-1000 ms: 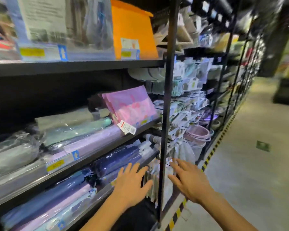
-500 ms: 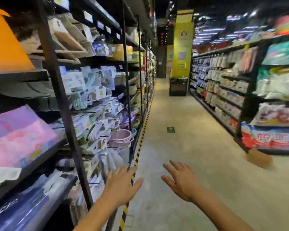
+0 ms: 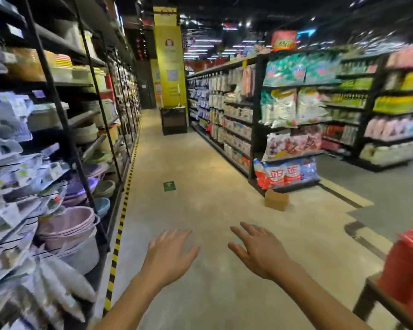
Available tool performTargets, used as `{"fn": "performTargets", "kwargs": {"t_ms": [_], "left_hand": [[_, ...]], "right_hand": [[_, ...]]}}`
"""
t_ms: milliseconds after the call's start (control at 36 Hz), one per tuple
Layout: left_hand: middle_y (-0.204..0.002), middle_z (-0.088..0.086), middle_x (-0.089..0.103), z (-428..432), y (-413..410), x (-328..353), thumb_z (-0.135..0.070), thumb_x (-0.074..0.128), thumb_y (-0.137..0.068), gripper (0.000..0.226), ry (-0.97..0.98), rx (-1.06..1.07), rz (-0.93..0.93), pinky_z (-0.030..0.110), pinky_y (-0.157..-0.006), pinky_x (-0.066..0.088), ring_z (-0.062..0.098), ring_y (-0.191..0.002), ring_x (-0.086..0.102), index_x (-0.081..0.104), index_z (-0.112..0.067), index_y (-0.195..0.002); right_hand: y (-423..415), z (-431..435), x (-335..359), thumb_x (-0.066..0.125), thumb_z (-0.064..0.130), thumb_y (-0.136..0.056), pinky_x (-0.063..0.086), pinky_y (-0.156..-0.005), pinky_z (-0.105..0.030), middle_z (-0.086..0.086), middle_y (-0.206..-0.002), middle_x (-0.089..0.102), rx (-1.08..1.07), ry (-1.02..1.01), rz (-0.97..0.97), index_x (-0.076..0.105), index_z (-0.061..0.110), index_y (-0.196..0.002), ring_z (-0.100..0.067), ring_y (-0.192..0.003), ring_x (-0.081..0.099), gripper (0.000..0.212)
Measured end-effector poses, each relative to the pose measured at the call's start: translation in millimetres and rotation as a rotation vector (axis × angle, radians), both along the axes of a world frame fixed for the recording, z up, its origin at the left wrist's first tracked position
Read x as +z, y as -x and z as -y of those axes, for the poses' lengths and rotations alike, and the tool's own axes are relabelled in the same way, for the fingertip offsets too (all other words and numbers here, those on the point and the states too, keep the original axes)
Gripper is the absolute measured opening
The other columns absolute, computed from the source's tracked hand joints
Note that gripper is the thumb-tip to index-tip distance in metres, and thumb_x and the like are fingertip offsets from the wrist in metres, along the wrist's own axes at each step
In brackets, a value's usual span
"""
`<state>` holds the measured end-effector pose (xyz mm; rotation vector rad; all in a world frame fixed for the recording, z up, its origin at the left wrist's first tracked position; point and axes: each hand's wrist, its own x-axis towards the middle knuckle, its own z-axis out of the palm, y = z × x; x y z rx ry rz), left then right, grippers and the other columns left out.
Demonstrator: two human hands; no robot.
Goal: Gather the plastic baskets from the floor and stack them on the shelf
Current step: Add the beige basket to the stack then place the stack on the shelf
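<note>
With left hand (image 3: 169, 256) and right hand (image 3: 258, 251) released and empty, hurrying ahead risks tripping on the box (image 3: 276, 200).

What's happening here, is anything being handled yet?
Nothing is held. A person stands in a shop aisle with the left hand and right hand both open and empty above the concrete floor. Stacked pale pink plastic tubs sit low on the black metal shelf rack to the left. No basket shows on the floor; a small brown cardboard box does.
</note>
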<state>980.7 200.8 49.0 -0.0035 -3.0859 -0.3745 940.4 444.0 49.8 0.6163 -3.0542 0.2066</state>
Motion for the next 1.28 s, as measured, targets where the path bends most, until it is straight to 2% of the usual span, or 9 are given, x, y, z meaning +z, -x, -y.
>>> {"fn": "performTargets", "kwargs": {"t_ms": [83,250,389,667,778,944,1111,1167,1278], "left_hand": [[-0.158,-0.013,0.037,-16.7,39.5,-5.8,-0.081,0.004,-0.072,0.095,0.009,-0.048,-0.011,0.038,-0.118,0.024,0.014,-0.148,0.029,0.035,-0.04,-0.152],[-0.163,-0.011,0.031,-34.7,123.2,-11.7,-0.077,0.022,-0.09,0.075,0.007,-0.139,0.02,0.038,-0.118,0.023,0.015,-0.15,0.026,0.031,-0.04,-0.154],[-0.163,-0.01,0.032,-33.8,201.7,-16.0,-0.071,0.025,-0.091,0.071,0.004,-0.203,0.01,0.039,-0.118,0.023,0.014,-0.15,0.026,0.031,-0.04,-0.155],[-0.165,-0.008,0.027,-13.3,358.3,-6.0,-0.081,-0.002,-0.066,0.102,-0.002,-0.295,-0.008,0.041,-0.121,0.018,0.017,-0.154,0.019,0.029,-0.042,-0.155],[-0.165,-0.006,0.027,-16.2,416.0,-2.4,-0.082,0.001,-0.071,0.097,0.041,-0.323,0.003,0.041,-0.121,0.018,0.019,-0.154,0.017,0.028,-0.042,-0.155],[-0.165,-0.007,0.027,-45.1,492.8,1.1,-0.079,-0.008,-0.062,0.107,0.114,-0.393,0.011,0.043,-0.122,0.016,0.022,-0.155,0.016,0.028,-0.042,-0.155],[-0.163,-0.006,0.031,-96.3,576.6,-5.3,-0.081,-0.005,-0.063,0.106,0.123,-0.415,0.004,0.045,-0.123,0.018,0.023,-0.153,0.02,0.032,-0.041,-0.153],[-0.163,-0.005,0.032,-117.6,605.6,-4.4,-0.081,-0.004,-0.064,0.105,0.129,-0.423,-0.001,0.045,-0.122,0.02,0.023,-0.153,0.022,0.033,-0.041,-0.153],[-0.164,-0.005,0.031,-160.8,659.2,3.3,-0.076,0.02,-0.092,0.073,0.131,-0.411,0.014,0.045,-0.123,0.019,0.022,-0.153,0.021,0.033,-0.04,-0.154]], "right_hand": [[26.4,-19.4,-4.3,-0.017,0.077,-0.064,0.031,-0.118,-0.038,0.0,-0.165,0.032,-0.07,0.006,-0.004,0.033,0.034,-0.155,-0.025,-0.148,0.035,0.112],[83.1,-38.2,-8.6,-0.013,0.077,-0.068,0.03,-0.119,-0.038,0.001,-0.166,0.029,-0.167,0.001,0.019,0.03,0.035,-0.157,-0.023,-0.149,0.032,0.107],[146.8,-33.4,-15.4,0.015,0.07,-0.097,0.033,-0.116,-0.039,0.002,-0.164,0.033,-0.228,-0.031,0.012,0.032,0.034,-0.156,-0.023,-0.146,0.036,0.071],[273.8,-9.2,1.6,0.002,0.074,-0.087,0.031,-0.119,-0.039,0.002,-0.167,0.027,-0.355,-0.057,0.025,0.027,0.037,-0.158,-0.023,-0.149,0.032,0.084],[316.8,-11.9,8.9,-0.018,0.077,-0.062,0.031,-0.119,-0.039,0.001,-0.167,0.027,-0.398,-0.05,0.031,0.028,0.037,-0.158,-0.023,-0.149,0.032,0.114],[379.0,-39.3,10.0,-0.021,0.075,-0.06,0.032,-0.116,-0.039,0.001,-0.164,0.032,-0.44,-0.044,0.026,0.03,0.035,-0.156,-0.025,-0.145,0.037,0.117],[457.5,-90.6,0.2,-0.011,0.076,-0.076,0.034,-0.117,-0.041,0.001,-0.164,0.032,-0.481,-0.042,0.016,0.032,0.035,-0.156,-0.026,-0.145,0.038,0.1],[485.2,-112.7,-1.1,-0.014,0.077,-0.069,0.034,-0.117,-0.04,0.001,-0.164,0.033,-0.492,-0.027,0.014,0.034,0.036,-0.154,-0.025,-0.145,0.038,0.106],[538.8,-158.3,2.0,-0.015,0.078,-0.066,0.034,-0.117,-0.041,0.004,-0.164,0.032,-0.518,0.004,0.008,0.036,0.038,-0.153,-0.022,-0.145,0.038,0.109]]}}
